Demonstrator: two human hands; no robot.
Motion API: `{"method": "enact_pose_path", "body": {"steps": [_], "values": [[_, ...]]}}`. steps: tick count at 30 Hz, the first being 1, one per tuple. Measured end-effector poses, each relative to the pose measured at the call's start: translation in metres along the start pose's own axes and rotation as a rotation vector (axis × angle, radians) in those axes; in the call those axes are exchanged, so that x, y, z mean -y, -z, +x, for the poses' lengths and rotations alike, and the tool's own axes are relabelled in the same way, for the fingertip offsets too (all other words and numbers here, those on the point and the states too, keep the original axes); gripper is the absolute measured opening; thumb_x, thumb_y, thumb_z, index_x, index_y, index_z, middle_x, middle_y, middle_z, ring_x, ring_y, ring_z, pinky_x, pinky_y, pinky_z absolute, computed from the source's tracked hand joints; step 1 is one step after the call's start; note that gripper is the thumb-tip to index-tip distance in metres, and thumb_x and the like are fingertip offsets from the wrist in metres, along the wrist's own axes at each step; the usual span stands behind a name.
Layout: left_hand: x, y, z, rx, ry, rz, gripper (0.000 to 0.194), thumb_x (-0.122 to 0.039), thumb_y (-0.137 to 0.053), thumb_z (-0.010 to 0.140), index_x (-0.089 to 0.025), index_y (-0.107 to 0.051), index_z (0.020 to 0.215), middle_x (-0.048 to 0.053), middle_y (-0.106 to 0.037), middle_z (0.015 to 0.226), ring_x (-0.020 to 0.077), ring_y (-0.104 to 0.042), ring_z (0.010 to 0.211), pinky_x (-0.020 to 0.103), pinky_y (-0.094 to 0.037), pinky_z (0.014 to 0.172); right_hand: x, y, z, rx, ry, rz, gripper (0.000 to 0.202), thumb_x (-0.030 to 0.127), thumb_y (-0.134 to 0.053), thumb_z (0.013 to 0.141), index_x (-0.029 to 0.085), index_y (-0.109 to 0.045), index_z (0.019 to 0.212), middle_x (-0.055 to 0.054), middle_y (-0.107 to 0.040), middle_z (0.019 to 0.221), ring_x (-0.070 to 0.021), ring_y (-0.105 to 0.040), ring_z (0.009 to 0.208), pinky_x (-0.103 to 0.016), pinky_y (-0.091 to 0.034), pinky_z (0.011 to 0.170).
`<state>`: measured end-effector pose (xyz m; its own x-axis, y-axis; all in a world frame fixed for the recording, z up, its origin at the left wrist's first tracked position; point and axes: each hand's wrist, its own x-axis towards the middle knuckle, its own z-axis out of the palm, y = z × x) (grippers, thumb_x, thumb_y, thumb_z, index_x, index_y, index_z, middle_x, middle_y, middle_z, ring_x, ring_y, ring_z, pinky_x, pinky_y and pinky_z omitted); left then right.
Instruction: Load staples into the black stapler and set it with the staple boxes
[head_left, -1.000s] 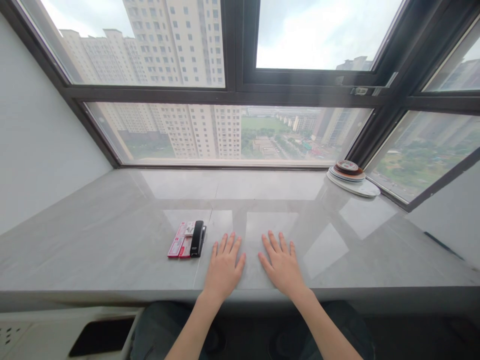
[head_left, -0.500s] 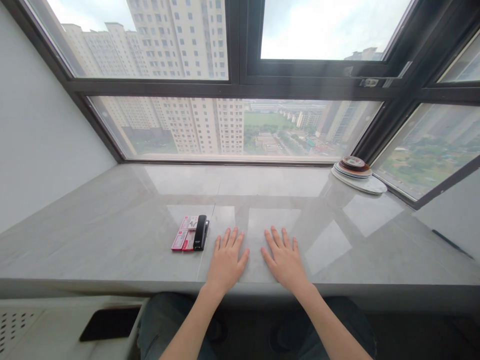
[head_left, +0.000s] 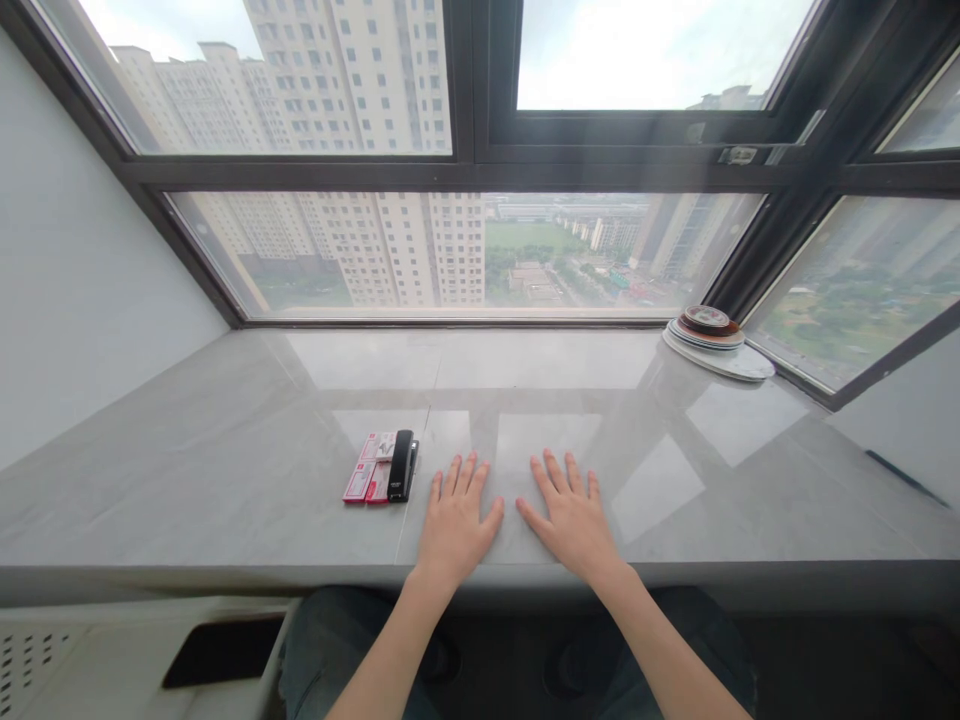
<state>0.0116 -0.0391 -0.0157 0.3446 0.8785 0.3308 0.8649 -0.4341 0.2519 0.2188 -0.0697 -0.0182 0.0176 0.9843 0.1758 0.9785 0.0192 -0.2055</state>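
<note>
My left hand [head_left: 456,522] lies flat on the grey marble-look sill [head_left: 225,480], fingers spread and holding nothing. Palm down beside it, my right hand [head_left: 571,515] rests on the same surface, also open, the two thumbs pointing toward each other with a gap between them. Just left of my left hand lies a black stapler [head_left: 401,466], apart from the fingers. Several small red-and-white boxes [head_left: 366,470], which look like staple boxes, lie in a group against the stapler's left side.
At the back right corner, a stack of round plates or discs [head_left: 720,355] stands by the window frame [head_left: 750,255]. A thin dark stick-like object [head_left: 906,477] lies near the right wall. Below the sill's front edge at left is a white perforated piece [head_left: 90,650] with a dark opening.
My thumbs have spread a little toward each other, narrowing the gap between my hands. The camera view has shifted slightly. The stapler and boxes have not moved.
</note>
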Motion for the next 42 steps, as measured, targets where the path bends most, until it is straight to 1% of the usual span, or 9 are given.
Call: {"method": "enact_pose_path", "body": {"steps": [8,12,16,20,24,28,31,36,42], "values": [[-0.001,0.0,-0.004,0.012,0.004,0.008,0.062,-0.048,-0.044,0.101,-0.034,-0.032,0.16,0.001,-0.028,0.168,0.0306,-0.019,0.157,0.059,-0.016,0.127,-0.003,-0.006,0.001,-0.017,0.0,0.034,0.072,0.064,-0.043,0.098,0.034,-0.031,0.162,-0.003,-0.023,0.17,-0.0382,-0.008,0.157,-0.065,-0.004,0.122],[-0.003,0.002,-0.004,0.01,-0.002,0.011,0.062,-0.048,-0.043,0.102,-0.034,-0.03,0.16,0.002,-0.029,0.168,0.0311,-0.018,0.157,0.06,-0.016,0.126,0.007,0.003,0.015,-0.004,-0.098,0.132,0.064,0.062,-0.047,0.097,0.029,-0.048,0.152,-0.012,-0.042,0.159,-0.0417,-0.025,0.15,-0.069,-0.011,0.118],[0.001,0.0,-0.006,0.014,-0.035,-0.003,0.062,-0.041,-0.048,0.1,-0.028,-0.034,0.159,0.006,-0.031,0.167,0.0336,-0.019,0.157,0.061,-0.02,0.125,0.063,0.018,0.047,-0.018,-0.028,0.329,0.065,0.058,-0.048,0.098,0.02,-0.049,0.15,-0.017,-0.06,0.136,-0.0369,-0.05,0.129,-0.058,-0.029,0.114],[0.012,-0.007,-0.012,-0.011,-0.103,-0.058,0.064,-0.026,-0.052,0.096,-0.026,-0.035,0.158,0.007,-0.039,0.163,0.0333,-0.029,0.154,0.058,-0.028,0.122,0.147,0.016,0.086,0.076,0.193,0.547,0.083,0.067,-0.052,0.093,0.022,-0.03,0.16,-0.016,-0.052,0.143,-0.0341,-0.047,0.13,-0.047,-0.042,0.103],[0.017,-0.003,-0.017,-0.015,-0.153,-0.139,0.048,-0.023,-0.055,0.093,-0.027,-0.054,0.141,0.006,-0.058,0.148,0.0333,-0.049,0.14,0.053,-0.041,0.114,0.195,0.003,0.122,0.206,0.229,0.519,0.082,0.064,-0.062,0.087,0.018,-0.039,0.152,-0.018,-0.051,0.139,-0.0337,-0.048,0.125,-0.044,-0.044,0.098],[0.011,0.015,-0.018,-0.033,-0.096,-0.334,0.016,-0.02,-0.055,0.094,-0.024,-0.069,0.1,0.007,-0.073,0.104,0.0277,-0.066,0.105,0.042,-0.052,0.091,0.167,0.006,0.134,0.259,0.28,0.482,0.066,0.035,-0.071,0.082,0.024,-0.051,0.144,-0.012,-0.058,0.131,-0.0302,-0.052,0.12,-0.038,-0.044,0.095],[0.005,0.025,-0.016,-0.038,-0.02,-0.359,0.03,-0.026,-0.047,0.101,-0.023,-0.061,0.074,0.004,-0.065,0.075,0.0221,-0.063,0.081,0.036,-0.049,0.075,0.114,0.018,0.12,0.231,0.294,0.463,0.064,0.016,-0.06,0.084,0.03,-0.052,0.146,-0.008,-0.062,0.128,-0.0276,-0.054,0.12,-0.04,-0.039,0.103],[-0.002,0.022,-0.005,-0.082,0.008,-0.232,0.03,-0.035,-0.056,0.098,-0.028,-0.061,0.127,0.008,-0.062,0.136,0.0307,-0.053,0.127,0.048,-0.045,0.101,0.05,0.025,0.078,0.019,0.265,0.516,0.05,0.021,-0.055,0.093,0.035,-0.059,0.141,-0.004,-0.065,0.132,-0.0241,-0.057,0.125,-0.053,-0.016,0.12],[-0.003,0.01,0.002,0.068,-0.079,-0.131,0.048,-0.045,-0.05,0.101,-0.035,-0.046,0.147,0.005,-0.047,0.157,0.0319,-0.036,0.148,0.058,-0.028,0.118,0.065,0.017,0.068,-0.216,0.063,0.642,0.022,0.032,-0.066,0.089,0.028,-0.074,0.11,-0.004,-0.073,0.113,-0.0245,-0.063,0.113,-0.053,-0.019,0.121]]}}
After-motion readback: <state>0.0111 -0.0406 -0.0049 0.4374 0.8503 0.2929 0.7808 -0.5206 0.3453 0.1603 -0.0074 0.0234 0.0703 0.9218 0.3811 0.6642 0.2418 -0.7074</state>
